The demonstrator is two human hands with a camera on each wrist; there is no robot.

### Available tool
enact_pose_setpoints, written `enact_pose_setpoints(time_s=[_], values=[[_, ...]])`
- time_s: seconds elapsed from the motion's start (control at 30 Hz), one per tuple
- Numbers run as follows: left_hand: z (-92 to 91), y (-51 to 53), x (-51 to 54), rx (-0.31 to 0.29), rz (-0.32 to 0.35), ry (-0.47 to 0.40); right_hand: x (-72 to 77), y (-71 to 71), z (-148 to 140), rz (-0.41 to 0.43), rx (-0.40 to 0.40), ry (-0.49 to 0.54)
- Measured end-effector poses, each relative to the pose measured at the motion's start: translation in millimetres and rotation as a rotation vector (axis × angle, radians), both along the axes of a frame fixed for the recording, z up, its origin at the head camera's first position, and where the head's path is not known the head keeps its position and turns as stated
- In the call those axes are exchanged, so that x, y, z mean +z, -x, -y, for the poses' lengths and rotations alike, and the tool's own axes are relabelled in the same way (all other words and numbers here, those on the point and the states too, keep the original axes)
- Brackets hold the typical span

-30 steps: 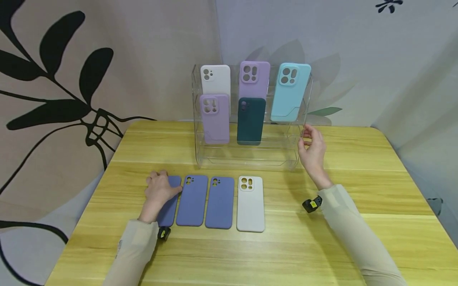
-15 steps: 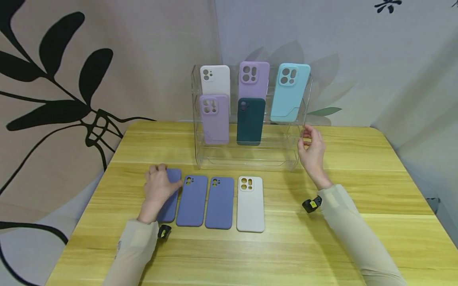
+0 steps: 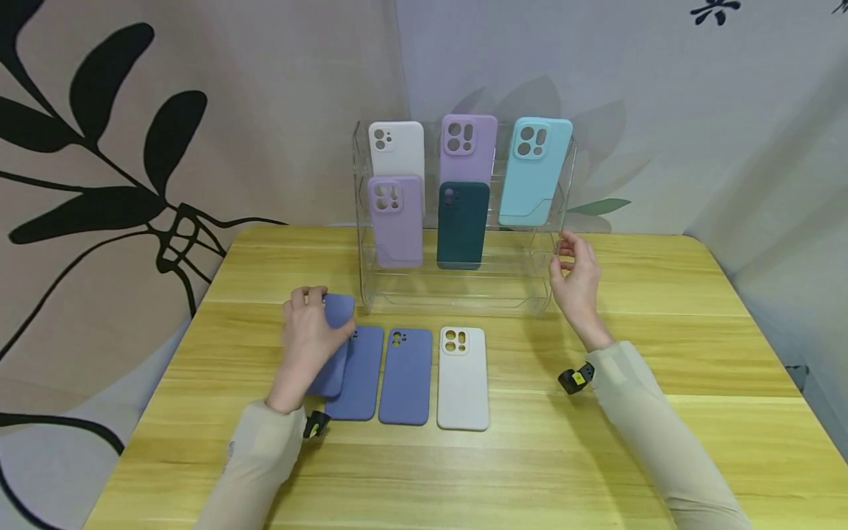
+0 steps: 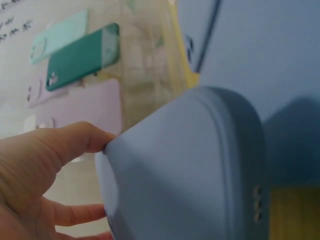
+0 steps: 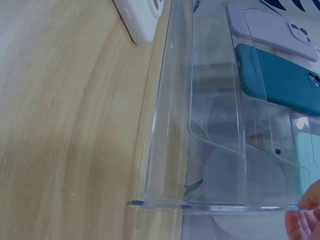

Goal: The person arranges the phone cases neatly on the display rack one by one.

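Thumb and fingers of the left hand [image 3: 310, 331] pinch a tilted blue-violet case [image 3: 330, 372], the thumb at its right edge, at the left end of the near row. It overlaps the left side of a second blue-violet case [image 3: 363, 379] (whether the two touch cannot be told from here). Well to the right and farther off, the right hand [image 3: 576, 280] pinches the right edge of a clear stand [image 3: 457, 300] between thumb and fingertips. Just right of the second case lies a third blue-violet case [image 3: 406, 379], then a pale grey case [image 3: 464, 386], all three flat with their camera cutouts toward the far side. Beyond this row, the stand bears five more cases leaning back. Its nearer filled tier has a lilac case [image 3: 397, 228] on the left and a dark green case [image 3: 464, 228] to its right; behind, from left to right, are a white case [image 3: 397, 151], a lighter purple case [image 3: 469, 158] and a light blue case [image 3: 536, 173]. Everything stands on a wooden table [image 3: 530, 464], with a leaf-patterned wall [image 3: 285, 96] at the far side.
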State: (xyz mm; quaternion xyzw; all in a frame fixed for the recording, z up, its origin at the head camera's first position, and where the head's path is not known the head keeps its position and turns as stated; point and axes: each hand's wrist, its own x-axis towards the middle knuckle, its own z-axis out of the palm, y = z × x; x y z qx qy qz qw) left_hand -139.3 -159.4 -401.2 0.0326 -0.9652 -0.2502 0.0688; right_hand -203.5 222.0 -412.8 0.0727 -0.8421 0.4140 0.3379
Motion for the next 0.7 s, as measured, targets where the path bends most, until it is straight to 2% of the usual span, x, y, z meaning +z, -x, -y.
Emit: enact_pose_setpoints(time_s=[0.33, 0.7], values=[[-28.4, 3.2, 14.8, -0.054, -0.162, -0.073, -2.1, -0.3, -0.9, -0.007, -0.004, 0.002], [-60.1, 9.9, 23.2, -0.146, -0.317, -0.152, -1.2, 0.3, -0.7, 0.005, -0.010, -0.007]])
